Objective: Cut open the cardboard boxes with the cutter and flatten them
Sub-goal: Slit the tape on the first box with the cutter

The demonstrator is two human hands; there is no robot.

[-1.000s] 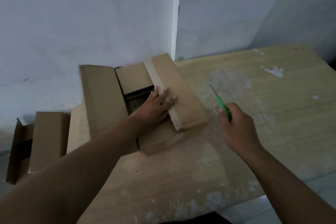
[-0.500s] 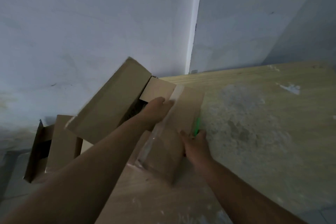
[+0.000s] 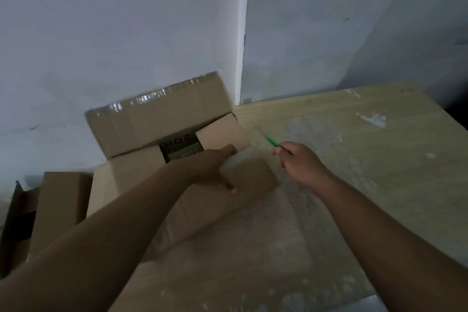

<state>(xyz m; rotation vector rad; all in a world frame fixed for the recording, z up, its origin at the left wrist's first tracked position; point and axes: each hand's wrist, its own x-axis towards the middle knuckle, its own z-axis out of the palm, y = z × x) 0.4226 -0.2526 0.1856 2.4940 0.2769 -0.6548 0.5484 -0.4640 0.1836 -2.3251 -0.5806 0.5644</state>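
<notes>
A brown cardboard box (image 3: 162, 121) lies on the left part of the wooden table (image 3: 354, 159), its taped far flap standing up and its top open on a dark printed item inside. My left hand (image 3: 215, 167) rests on the box's near top panel, fingers spread, thumb over the near edge. My right hand (image 3: 301, 164) hovers just right of the box and grips a green cutter (image 3: 272, 141), whose blade points up and left toward the box's right corner.
More cardboard pieces (image 3: 50, 208) lie off the table's left edge, lower down. White walls meet in a corner (image 3: 243, 58) right behind the box. The table surface to the right is worn and paint-flecked.
The box has been turned back down so its open top faces up. My right hand has come off the box's side and moved right with the cutter. My left hand has shifted onto the near panel.
</notes>
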